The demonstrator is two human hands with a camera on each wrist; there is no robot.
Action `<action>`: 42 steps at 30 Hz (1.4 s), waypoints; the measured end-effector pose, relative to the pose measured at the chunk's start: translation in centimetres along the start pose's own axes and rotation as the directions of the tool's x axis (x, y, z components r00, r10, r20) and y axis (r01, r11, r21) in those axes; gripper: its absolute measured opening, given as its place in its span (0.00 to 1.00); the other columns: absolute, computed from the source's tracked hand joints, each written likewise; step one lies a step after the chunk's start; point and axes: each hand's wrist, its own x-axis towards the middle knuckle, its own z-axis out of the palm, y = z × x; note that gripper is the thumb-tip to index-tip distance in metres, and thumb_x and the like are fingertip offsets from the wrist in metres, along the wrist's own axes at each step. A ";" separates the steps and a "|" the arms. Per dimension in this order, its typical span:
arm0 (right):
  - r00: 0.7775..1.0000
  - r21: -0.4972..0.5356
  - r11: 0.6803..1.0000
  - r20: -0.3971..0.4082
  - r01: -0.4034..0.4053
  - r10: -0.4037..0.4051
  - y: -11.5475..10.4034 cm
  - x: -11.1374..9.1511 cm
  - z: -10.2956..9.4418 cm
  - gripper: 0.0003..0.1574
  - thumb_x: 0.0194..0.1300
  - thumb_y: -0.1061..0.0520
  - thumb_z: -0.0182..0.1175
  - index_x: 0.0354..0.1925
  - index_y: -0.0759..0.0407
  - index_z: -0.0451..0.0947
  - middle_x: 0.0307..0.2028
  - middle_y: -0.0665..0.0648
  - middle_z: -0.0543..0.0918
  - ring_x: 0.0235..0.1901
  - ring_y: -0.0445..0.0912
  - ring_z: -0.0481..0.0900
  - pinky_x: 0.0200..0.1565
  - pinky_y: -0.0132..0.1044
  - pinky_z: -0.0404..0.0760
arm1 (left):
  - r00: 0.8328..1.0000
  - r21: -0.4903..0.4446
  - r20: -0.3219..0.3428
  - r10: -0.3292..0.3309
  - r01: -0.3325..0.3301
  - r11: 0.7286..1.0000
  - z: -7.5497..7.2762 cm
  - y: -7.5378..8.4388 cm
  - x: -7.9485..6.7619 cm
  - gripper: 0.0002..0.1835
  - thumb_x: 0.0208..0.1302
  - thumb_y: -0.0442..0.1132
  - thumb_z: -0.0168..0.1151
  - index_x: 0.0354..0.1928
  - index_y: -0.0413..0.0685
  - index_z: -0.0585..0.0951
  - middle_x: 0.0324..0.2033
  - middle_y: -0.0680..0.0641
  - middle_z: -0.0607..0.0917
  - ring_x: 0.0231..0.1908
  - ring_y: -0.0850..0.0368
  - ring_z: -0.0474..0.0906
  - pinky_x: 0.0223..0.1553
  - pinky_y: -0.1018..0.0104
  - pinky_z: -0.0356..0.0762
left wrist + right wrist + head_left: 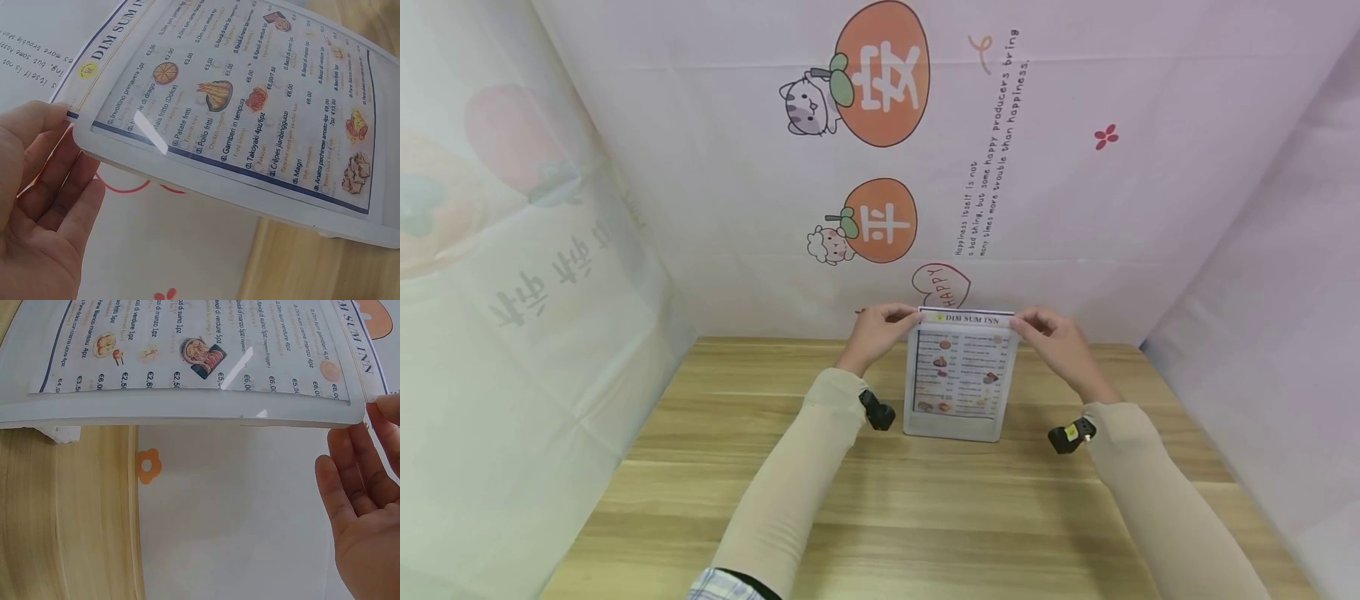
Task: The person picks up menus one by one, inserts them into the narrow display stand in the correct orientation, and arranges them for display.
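A printed menu sheet headed "DIM SUM INN" sits in a white-edged, transparent-fronted menu holder, its header strip sticking out above the top edge. The holder stands on the wooden table. My left hand pinches the sheet's upper left corner between thumb and forefinger; in the left wrist view its other fingers curl behind. At the upper right corner, my right hand pinches the paper the same way, other fingers loosely bent below the holder's edge in the right wrist view. Glare streaks cross the front.
The wooden table ends at a pale printed cloth backdrop close behind the holder. Cloth walls also rise on the left and right. A small white piece shows under the holder in the right wrist view.
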 end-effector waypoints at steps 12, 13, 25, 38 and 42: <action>1.000 -0.006 1.000 -0.014 0.011 -0.011 0.2 -0.1 0.2 0.31 0.73 0.34 0.55 0.52 0.58 0.79 0.47 0.59 0.82 0.46 0.52 0.75 0.45 0.43 0.74 | 1.000 -0.009 0.002 -0.007 0.007 1.000 0.2 -0.3 0.0 0.17 0.69 0.56 0.64 0.49 0.55 0.87 0.42 0.58 0.86 0.47 0.61 0.80 0.54 0.57 0.77; 1.000 -0.006 1.000 -0.014 0.012 -0.012 0.2 -0.1 0.2 0.31 0.73 0.34 0.55 0.52 0.58 0.79 0.47 0.59 0.82 0.46 0.51 0.75 0.45 0.43 0.74 | 1.000 -0.008 0.001 -0.007 0.007 1.000 0.2 -0.3 0.0 0.17 0.69 0.56 0.64 0.49 0.55 0.87 0.42 0.58 0.86 0.47 0.61 0.80 0.54 0.57 0.77; 1.000 0.005 1.000 -0.008 -0.001 0.001 0.5 -0.2 0.2 0.31 0.73 0.34 0.55 0.53 0.59 0.79 0.47 0.59 0.83 0.48 0.52 0.76 0.49 0.44 0.74 | 1.000 -0.025 -0.003 0.008 -0.008 1.000 0.3 -0.5 0.0 0.16 0.68 0.54 0.65 0.49 0.54 0.87 0.41 0.57 0.87 0.46 0.60 0.81 0.52 0.59 0.78; 1.000 0.002 1.000 -0.006 -0.010 0.010 0.2 -0.3 0.3 0.32 0.73 0.34 0.54 0.54 0.59 0.79 0.48 0.60 0.81 0.50 0.57 0.75 0.49 0.45 0.73 | 1.000 -0.034 0.011 -0.005 0.005 0.999 0.1 -0.4 0.0 0.16 0.68 0.56 0.64 0.49 0.57 0.87 0.41 0.58 0.87 0.47 0.61 0.80 0.54 0.58 0.77; 0.999 0.008 0.999 -0.008 -0.032 0.033 0.2 -0.2 0.2 0.34 0.72 0.33 0.53 0.55 0.59 0.78 0.51 0.60 0.81 0.52 0.53 0.75 0.53 0.48 0.73 | 1.000 -0.021 0.006 -0.009 0.009 1.000 0.1 -0.2 0.0 0.19 0.68 0.60 0.62 0.52 0.60 0.85 0.44 0.61 0.86 0.49 0.63 0.79 0.55 0.58 0.76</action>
